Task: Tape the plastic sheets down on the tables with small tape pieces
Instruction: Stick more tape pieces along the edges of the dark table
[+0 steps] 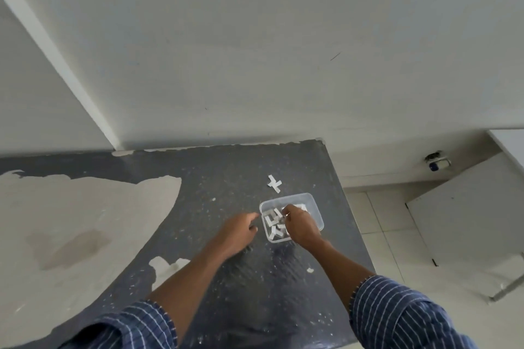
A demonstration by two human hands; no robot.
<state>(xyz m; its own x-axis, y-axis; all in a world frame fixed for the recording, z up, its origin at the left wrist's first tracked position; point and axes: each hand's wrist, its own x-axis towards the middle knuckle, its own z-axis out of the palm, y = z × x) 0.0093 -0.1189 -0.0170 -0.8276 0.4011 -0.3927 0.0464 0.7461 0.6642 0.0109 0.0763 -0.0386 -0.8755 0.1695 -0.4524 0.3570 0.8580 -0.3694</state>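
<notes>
A dark desk [215,178] stands against a white wall, with its paint worn off in big pale patches on the left. A clear box [314,212] sits near the right edge of the desk, its long side pointing toward the far right corner. Small white tape pieces [273,222] lie inside it, pointing every which way. The right hand [300,225] reaches into the box with fingers curled down on the pieces; I cannot tell if it holds one. The left hand [241,228] rests just beside the box's left side, fingers loosely bent, holding nothing. Two more tape bits [274,183] lie crossed on the desk just past the box.
</notes>
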